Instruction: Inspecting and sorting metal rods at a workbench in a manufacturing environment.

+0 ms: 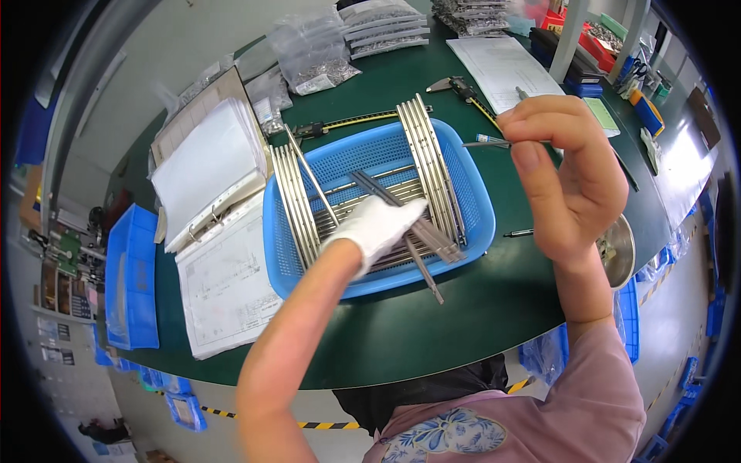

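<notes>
As the gloved left hand (380,228) grips metal rods (437,241) over a blue basket (480,193), the right hand (575,174) pinches a slim metal piece (485,144); a level hold should prevent slipping.

head view | left of worn pair | wide fisheye | looks down from above, near green table (494,297)

The tabletop (502,285) is dark green, the basket (483,202) bright blue with a mesh pattern. The rods (427,154) gleam silver, dotted darker; the bunch (438,242) is duller grey. White covers the left hand (382,225). The shirt (575,393) is dusty pink — its print (455,437) blue-and-white, flowery — and the floor tape (328,425) is striped black and yellow.
</notes>
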